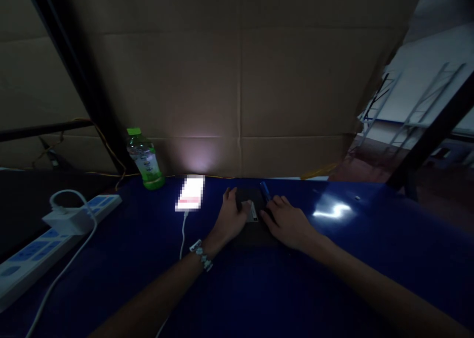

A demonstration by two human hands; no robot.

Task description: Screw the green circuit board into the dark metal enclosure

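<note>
A dark, flat, rectangular object (255, 236) lies on the blue tabletop between my hands; dim light hides its exact kind. On it is a small pale label or card (254, 213) with printing. My left hand (232, 214) rests at its left side, fingers apart and stretched forward, thumb reaching onto the label. At the right edge, my right hand (287, 222) has curled fingers, its thumb side near the dark object. A blue pen or marker (265, 190) sticks out forward from under those fingers; its lower end is hidden.
A lit phone (191, 192), its screen blurred out, stands further left with a white cable (182, 234). Behind it is a green-capped bottle (145, 160). A power strip (27, 254) holds a white charger (70, 221). Cardboard (296, 91) walls the back; a small white bit (357, 197) lies right.
</note>
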